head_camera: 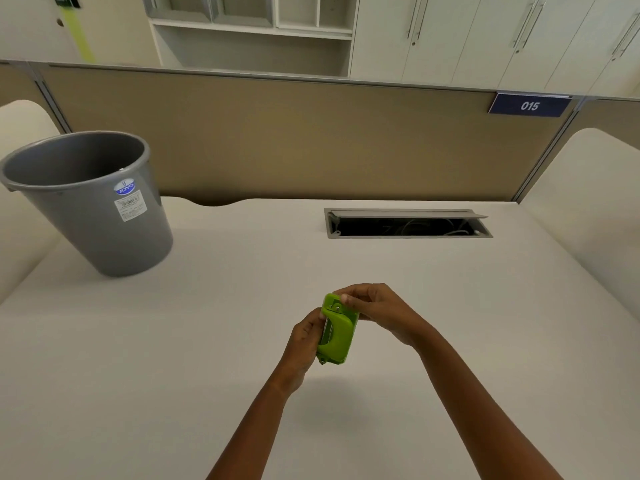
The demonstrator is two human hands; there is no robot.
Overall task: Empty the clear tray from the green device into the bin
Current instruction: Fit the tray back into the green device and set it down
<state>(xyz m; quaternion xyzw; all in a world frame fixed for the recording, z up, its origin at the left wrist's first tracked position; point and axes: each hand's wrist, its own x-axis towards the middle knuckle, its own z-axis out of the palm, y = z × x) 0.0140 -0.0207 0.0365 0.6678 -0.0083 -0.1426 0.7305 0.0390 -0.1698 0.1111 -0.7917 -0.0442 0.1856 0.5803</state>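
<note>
The wide white desk top (214, 327) runs out of view at the bottom and both sides, with a tan fabric partition panel (294, 133) closing off its far edge. On the desk at far left stands the grey round plastic bin (86, 202), upright and open-topped, its left rim cut by the edge of view; its bottom is too dark to make out. A rectangular metal cable hatch (407, 224) set into the desk at right is open, with dim cables inside. A small blue number plate reading 015 (529, 105) hangs on the partition.

Near the middle, well apart from the bin, both hands hold the small bright green plastic device (335, 332) up off the desk, turned on end. The left hand (303, 344) is wrapped around its left side, fingers hidden behind it. The right hand (379, 313) pinches its upper end between thumb and fingertips. A clear edge shows along the device's right side, but the tray cannot be told apart from the body
</note>
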